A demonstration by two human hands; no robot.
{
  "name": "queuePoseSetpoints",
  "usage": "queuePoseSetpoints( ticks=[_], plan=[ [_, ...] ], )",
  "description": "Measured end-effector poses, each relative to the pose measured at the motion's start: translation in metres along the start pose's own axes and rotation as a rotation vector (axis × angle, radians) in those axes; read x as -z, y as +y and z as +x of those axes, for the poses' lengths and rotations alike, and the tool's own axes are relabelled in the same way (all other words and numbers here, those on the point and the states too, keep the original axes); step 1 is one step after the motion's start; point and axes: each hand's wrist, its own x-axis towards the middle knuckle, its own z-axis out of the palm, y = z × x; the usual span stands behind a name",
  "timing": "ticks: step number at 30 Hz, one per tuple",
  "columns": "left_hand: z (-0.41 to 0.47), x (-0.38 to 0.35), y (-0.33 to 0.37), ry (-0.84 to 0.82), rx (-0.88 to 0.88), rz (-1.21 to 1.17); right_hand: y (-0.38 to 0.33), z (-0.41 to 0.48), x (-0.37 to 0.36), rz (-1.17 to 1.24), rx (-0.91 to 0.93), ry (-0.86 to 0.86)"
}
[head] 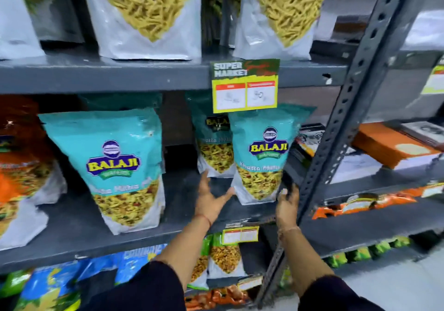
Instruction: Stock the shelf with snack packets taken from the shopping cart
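A teal packet (260,156) stands near the shelf's (79,224) right end, seemingly placed, left hand (211,201) fingers spread beside it, right hand (287,203) loosely curled, grip unclear; gaps remain, cart unseen.

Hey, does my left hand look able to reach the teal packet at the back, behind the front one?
Probably yes. The left hand is open, its fingertips near the bottom edge of the back packet, and the gap left of the front packet looks free.
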Motion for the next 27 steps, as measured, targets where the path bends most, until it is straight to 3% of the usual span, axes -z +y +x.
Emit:
queuePoseSetpoints(
  ticks=[3, 5, 18, 27],
  plan=[
    [0.029, -0.034, 0.004, -0.197, 0.095, -0.030, 0.003, 0.020, -0.002, 0.039, -0.103, -0.038],
    [0.037, -0.049, 0.003, -0.244, 0.116, -0.029, 0.005, 0.029, -0.004, 0.040, -0.150, -0.072],
    [0.020, -0.003, -0.027, 0.014, 0.094, -0.099, 0.021, -0.011, -0.033, 0.101, -0.068, -0.275],
    [0.012, 0.002, -0.016, -0.038, 0.047, -0.015, 0.021, -0.012, -0.031, 0.037, -0.117, -0.259]
  ],
)
